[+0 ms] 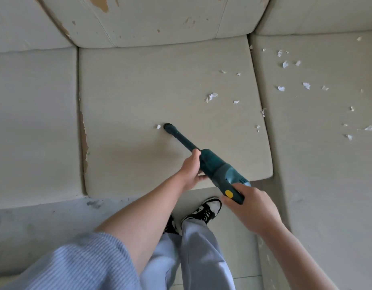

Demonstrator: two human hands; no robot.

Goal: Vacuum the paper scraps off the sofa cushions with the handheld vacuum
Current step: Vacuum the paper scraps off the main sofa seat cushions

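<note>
Sofa [34, 126]: beige cushions with peeling patches fill your view from 9 to 3 o'clock.
Middle seat cushion [139, 91]: straight ahead at 12, carrying the nozzle.
Handheld vacuum [210, 164]: teal with a yellow button, angled toward 10 o'clock, its brush tip on the cushion.
Right hand [252, 208]: your fingers wrap the rear handle.
Left hand [191, 168]: it grips the body near the tube.
Paper scraps [285, 63]: scattered from 1 to 3 o'clock.
Nearest scrap [158, 126]: just beside the brush, at its 9 o'clock.
</note>
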